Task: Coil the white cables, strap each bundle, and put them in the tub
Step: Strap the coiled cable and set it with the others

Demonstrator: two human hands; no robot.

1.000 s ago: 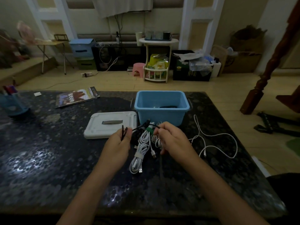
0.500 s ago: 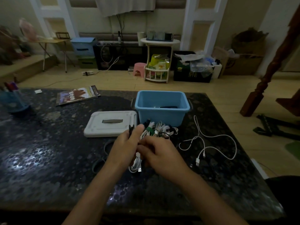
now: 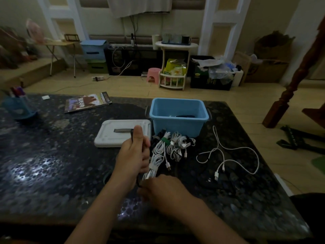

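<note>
Tub (image 3: pixel 177 120) with dark cable (image 3: pixel 184 116) inside

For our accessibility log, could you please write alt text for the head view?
A left hand grips a black strap beside strapped white cable bundles; the right hand reaches below. Behind sits a blue tub.

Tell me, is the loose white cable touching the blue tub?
Apart. The head view shows bare dark table between the loose white cable and the blue tub all along the cable.
</note>
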